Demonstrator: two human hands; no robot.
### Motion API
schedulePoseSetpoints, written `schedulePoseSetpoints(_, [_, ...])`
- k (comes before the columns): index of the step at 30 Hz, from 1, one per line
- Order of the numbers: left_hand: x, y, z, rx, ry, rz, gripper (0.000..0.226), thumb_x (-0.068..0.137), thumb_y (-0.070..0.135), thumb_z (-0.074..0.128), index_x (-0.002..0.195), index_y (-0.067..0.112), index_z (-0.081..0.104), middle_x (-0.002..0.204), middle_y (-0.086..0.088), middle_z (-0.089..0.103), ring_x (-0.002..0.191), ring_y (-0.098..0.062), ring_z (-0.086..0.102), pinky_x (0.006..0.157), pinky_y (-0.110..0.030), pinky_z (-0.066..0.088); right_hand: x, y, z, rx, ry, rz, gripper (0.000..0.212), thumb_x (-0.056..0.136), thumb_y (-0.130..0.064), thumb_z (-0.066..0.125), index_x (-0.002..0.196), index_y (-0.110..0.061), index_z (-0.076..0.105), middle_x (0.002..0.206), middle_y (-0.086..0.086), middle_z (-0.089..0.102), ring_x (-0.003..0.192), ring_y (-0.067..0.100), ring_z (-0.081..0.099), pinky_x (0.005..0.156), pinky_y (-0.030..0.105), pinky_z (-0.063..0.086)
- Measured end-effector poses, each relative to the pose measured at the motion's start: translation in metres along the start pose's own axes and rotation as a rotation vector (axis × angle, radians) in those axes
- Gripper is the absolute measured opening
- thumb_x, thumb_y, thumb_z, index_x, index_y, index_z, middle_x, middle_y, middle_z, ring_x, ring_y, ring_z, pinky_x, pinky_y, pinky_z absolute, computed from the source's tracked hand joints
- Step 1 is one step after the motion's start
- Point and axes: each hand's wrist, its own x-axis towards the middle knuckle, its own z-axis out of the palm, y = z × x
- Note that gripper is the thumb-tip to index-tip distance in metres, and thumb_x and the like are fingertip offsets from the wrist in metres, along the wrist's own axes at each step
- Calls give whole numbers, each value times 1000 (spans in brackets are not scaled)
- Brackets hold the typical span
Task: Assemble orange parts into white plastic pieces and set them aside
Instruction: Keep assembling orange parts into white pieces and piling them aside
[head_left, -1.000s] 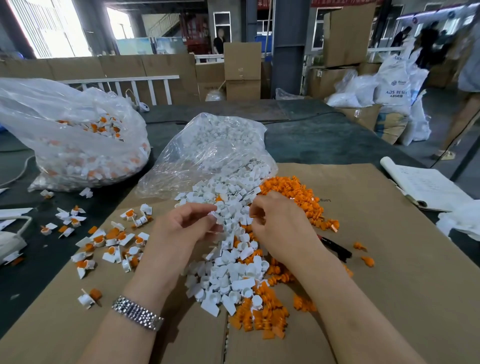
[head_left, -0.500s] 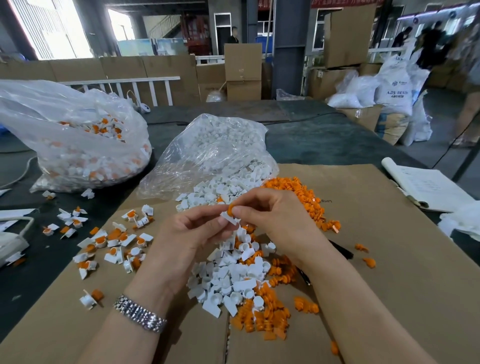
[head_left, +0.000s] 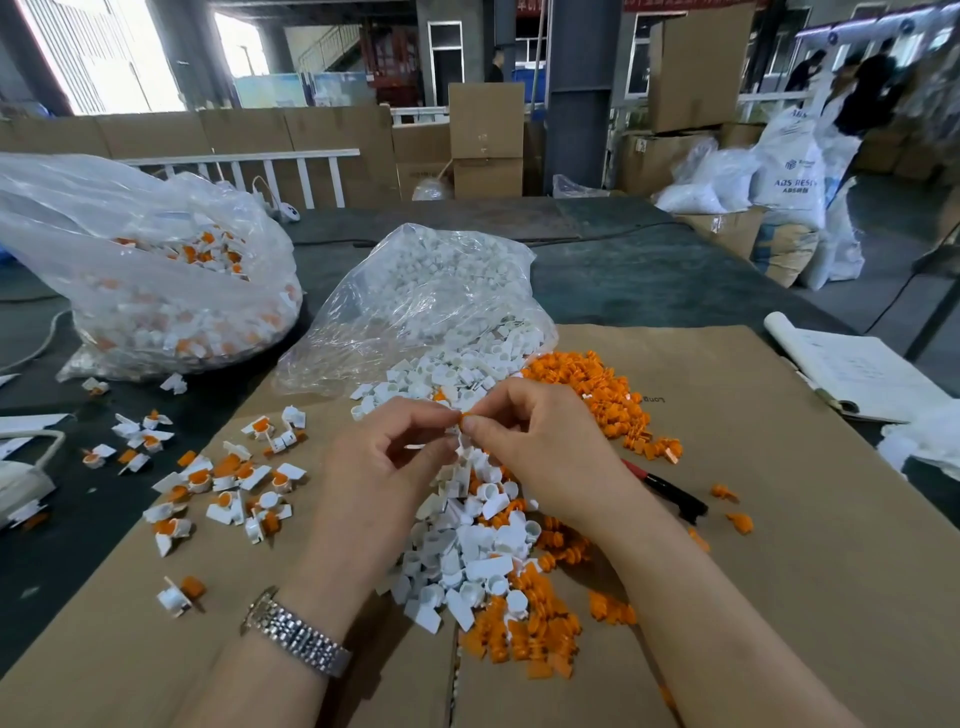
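Note:
My left hand and my right hand meet fingertip to fingertip above a heap of loose white plastic pieces. Between them sits a small white piece, pinched by the left fingers, with an orange part pinched by my right thumb and forefinger at its top. Most of the white piece is hidden by the fingers. Loose orange parts lie in a pile behind my right hand and in another near the front. Assembled white-and-orange pieces are scattered to the left.
A clear bag of white pieces lies open behind the heap. A larger bag of assembled pieces sits far left. A black-and-red marker lies right of my right wrist. An open notebook rests at the right. Brown cardboard covers the table.
Both hands rose from the white heap and came together; my right hand brought an orange part onto the white piece held by my left.

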Motion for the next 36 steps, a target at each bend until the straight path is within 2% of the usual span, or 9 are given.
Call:
schedulePoseSetpoints(3, [0, -2, 0, -2, 3, -10, 21, 89, 11, 76, 100, 29, 77, 93, 16, 78, 86, -4, 75, 78, -15, 57, 0, 0, -2, 51, -1, 38, 6, 93, -28, 69, 92, -22, 70, 84, -3, 73, 76, 9, 68, 69, 24, 57])
schedulePoseSetpoints(6, [1, -2, -5, -238, -44, -121, 16, 87, 16, 77, 97, 28, 79, 95, 5, 80, 85, -13, 77, 75, -15, 57, -1, -1, -9, 148, -52, 43, 13, 89, -33, 74, 95, -21, 73, 87, -1, 75, 76, 7, 69, 69, 22, 57])
schedulePoseSetpoints(9, [4, -2, -8, -484, -122, -210, 20, 81, 16, 76, 99, 22, 81, 101, -9, 79, 94, -25, 77, 78, -22, 59, -2, -2, -19, 198, -122, -29, 19, 88, -27, 76, 106, -30, 72, 95, -6, 72, 87, 8, 69, 79, 22, 57])
schedulePoseSetpoints(12, [6, -5, -9, -615, -166, -238, 26, 75, 15, 79, 100, 15, 81, 105, -14, 78, 95, -27, 76, 79, -25, 60, -3, -3, -24, 190, -173, -119, 25, 90, -19, 73, 111, -33, 74, 94, -5, 70, 88, 11, 67, 84, 21, 55])
schedulePoseSetpoints(19, [7, -5, -11, -616, -164, -196, 34, 66, 27, 86, 99, 17, 81, 106, -13, 78, 94, -25, 76, 80, -26, 60, -3, -3, -22, 208, -138, -169, 20, 88, -12, 75, 107, -19, 76, 90, 0, 73, 86, 9, 70, 82, 19, 55])
schedulePoseSetpoints(23, [7, -4, -12, -649, -174, -212, 26, 76, 19, 81, 102, 14, 81, 107, -16, 78, 97, -29, 76, 77, -24, 60, -3, -4, -22, 187, -136, -199, 17, 89, -13, 74, 106, -17, 73, 90, 1, 73, 85, 9, 71, 79, 18, 55])
schedulePoseSetpoints(26, [7, -2, -11, -658, -169, -214, 28, 74, 21, 82, 101, 15, 81, 104, -15, 78, 96, -29, 76, 76, -24, 59, -4, -5, -22, 222, -126, -202, 18, 88, -19, 76, 106, -18, 74, 91, -1, 73, 86, 8, 71, 78, 18, 54])
schedulePoseSetpoints(31, [7, 1, -11, -680, -175, -270, 33, 70, 22, 82, 100, 10, 81, 101, -20, 77, 89, -29, 77, 75, -24, 60, -3, -3, -20, 186, -97, -225, 20, 89, -14, 74, 109, -15, 76, 98, -6, 76, 96, 6, 71, 88, 25, 57])
schedulePoseSetpoints(36, [7, 1, -11, -764, -198, -322, 26, 75, 10, 77, 100, 4, 80, 100, -24, 77, 87, -28, 78, 73, -24, 61, -3, -3, -22, 154, -109, -244, 22, 86, -14, 77, 108, -17, 77, 96, -5, 75, 94, 8, 71, 87, 26, 57])
